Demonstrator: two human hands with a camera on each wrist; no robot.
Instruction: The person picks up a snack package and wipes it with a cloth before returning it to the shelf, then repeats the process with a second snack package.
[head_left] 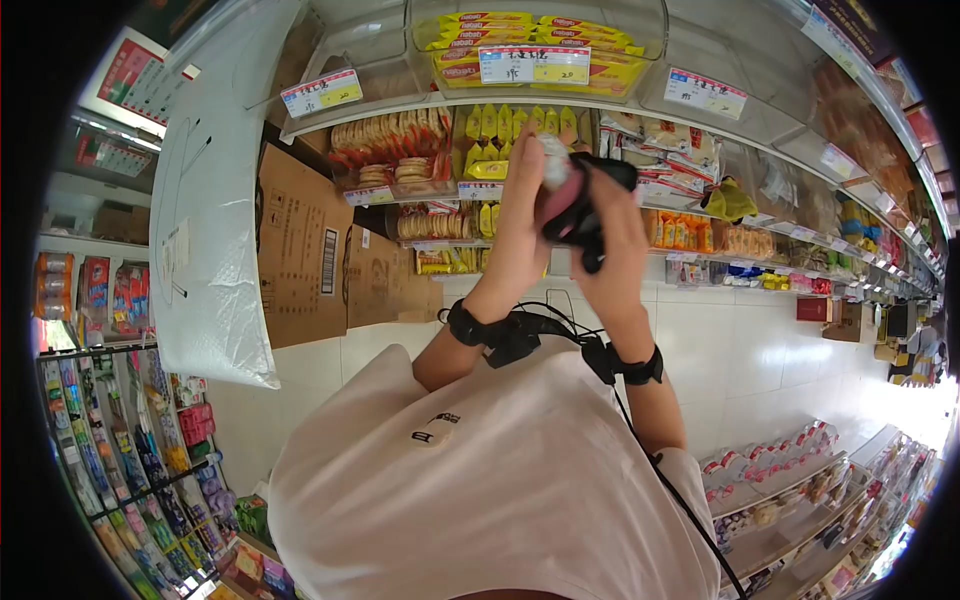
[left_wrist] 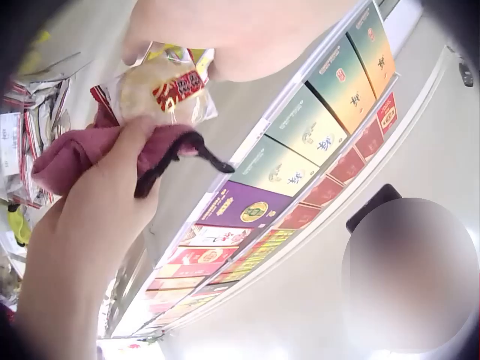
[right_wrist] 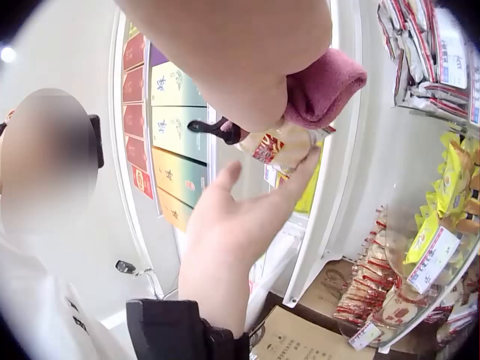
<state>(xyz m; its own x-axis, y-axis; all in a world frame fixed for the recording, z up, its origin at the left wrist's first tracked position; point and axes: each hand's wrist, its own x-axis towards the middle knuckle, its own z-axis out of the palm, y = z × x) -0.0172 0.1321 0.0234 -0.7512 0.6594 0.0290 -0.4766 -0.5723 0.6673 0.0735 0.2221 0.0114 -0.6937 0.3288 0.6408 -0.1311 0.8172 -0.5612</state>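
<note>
My left hand [head_left: 512,225] is raised before the shelves, its fingers mostly straight along a small clear packet [right_wrist: 283,150]. Inside shows a pale round cake or biscuit under a red label. In the right wrist view the left thumb stands apart from the fingers, near the packet's corner. My right hand [head_left: 612,255] grips a mauve cloth [left_wrist: 75,161] with black trim and a loose black strap, its thumb curled over the fabric. The cloth lies right at the packet's lower edge in the left wrist view. My left palm is turned away from the head camera.
Ahead, clear shelf bins hold yellow packets [head_left: 490,160], stacked wrapped biscuits [head_left: 385,145] and price tags [head_left: 535,65]. Cardboard boxes [head_left: 300,250] and a white bag [head_left: 210,230] stand on the left. Gift boxes [left_wrist: 304,135] line an upper shelf. A cable [head_left: 690,510] runs along my right side.
</note>
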